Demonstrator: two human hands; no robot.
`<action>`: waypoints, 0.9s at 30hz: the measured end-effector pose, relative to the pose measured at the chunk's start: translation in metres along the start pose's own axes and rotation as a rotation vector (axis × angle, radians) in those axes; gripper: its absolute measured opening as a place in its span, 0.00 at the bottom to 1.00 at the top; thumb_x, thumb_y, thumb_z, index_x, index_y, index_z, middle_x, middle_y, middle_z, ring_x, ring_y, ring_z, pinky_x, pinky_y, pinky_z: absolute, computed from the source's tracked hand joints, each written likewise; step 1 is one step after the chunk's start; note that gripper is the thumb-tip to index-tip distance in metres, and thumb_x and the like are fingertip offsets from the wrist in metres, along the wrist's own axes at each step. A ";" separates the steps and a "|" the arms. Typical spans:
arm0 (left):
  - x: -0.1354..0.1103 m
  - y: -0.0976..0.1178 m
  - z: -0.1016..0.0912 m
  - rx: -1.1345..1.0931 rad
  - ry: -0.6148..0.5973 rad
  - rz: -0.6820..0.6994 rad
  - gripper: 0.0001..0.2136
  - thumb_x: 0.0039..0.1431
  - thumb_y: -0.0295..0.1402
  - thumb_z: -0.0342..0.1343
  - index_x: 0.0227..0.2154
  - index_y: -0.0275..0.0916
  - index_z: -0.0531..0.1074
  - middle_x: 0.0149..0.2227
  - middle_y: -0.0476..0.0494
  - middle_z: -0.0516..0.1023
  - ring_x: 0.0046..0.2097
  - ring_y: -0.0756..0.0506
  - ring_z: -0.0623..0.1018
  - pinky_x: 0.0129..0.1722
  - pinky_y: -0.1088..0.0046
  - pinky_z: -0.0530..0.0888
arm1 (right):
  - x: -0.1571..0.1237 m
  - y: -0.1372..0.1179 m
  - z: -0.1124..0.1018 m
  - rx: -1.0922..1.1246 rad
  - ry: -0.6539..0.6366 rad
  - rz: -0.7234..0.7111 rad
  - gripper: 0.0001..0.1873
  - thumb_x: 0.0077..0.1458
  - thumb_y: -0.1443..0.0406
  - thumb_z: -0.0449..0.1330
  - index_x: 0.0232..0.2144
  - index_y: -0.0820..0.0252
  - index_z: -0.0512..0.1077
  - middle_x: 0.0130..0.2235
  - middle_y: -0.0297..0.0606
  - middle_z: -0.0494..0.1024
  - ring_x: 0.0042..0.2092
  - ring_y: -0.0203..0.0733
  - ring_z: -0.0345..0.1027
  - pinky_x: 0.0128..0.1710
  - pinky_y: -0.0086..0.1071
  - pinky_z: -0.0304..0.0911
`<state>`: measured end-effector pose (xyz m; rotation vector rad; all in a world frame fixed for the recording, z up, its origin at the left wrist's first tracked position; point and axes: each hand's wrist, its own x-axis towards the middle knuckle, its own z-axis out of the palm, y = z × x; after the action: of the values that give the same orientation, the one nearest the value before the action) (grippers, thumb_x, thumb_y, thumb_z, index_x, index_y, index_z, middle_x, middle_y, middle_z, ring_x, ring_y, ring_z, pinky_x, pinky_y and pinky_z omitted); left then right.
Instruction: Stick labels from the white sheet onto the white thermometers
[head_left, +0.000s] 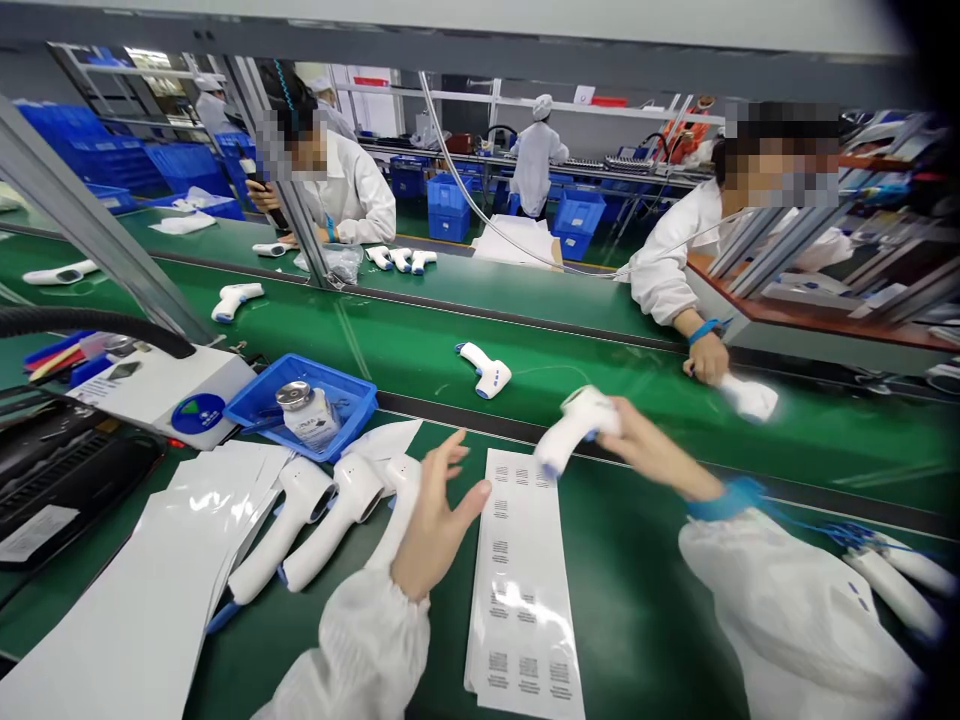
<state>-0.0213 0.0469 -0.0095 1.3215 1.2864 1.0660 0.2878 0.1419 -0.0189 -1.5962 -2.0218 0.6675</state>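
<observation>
My right hand, a blue band at its wrist, grips a white infrared thermometer above the top end of a label sheet. Printed labels remain on parts of that sheet. To its left, my left hand is raised with fingers apart and holds nothing. Beside and partly behind that hand lies a thermometer. Two more, a middle thermometer and a left thermometer, rest in the same row with blue-tipped handles pointing toward me.
A green conveyor belt runs across, carrying another thermometer. A blue tray holds a metal-capped bottle. White sheets lie left. More thermometers lie right. A co-worker's hand holds a blurred thermometer over the belt.
</observation>
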 end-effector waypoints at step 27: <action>-0.036 0.023 -0.005 -0.437 0.075 -0.225 0.38 0.56 0.27 0.50 0.65 0.55 0.40 0.29 0.52 0.64 0.27 0.50 0.66 0.19 0.79 0.69 | -0.003 -0.007 -0.015 0.144 -0.422 0.308 0.40 0.34 0.71 0.59 0.55 0.54 0.66 0.40 0.41 0.78 0.34 0.47 0.73 0.31 0.35 0.67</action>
<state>-0.0248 0.0122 0.0157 0.7975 1.1422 1.1629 0.2923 0.1387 -0.0030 -1.8125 -1.9581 1.3306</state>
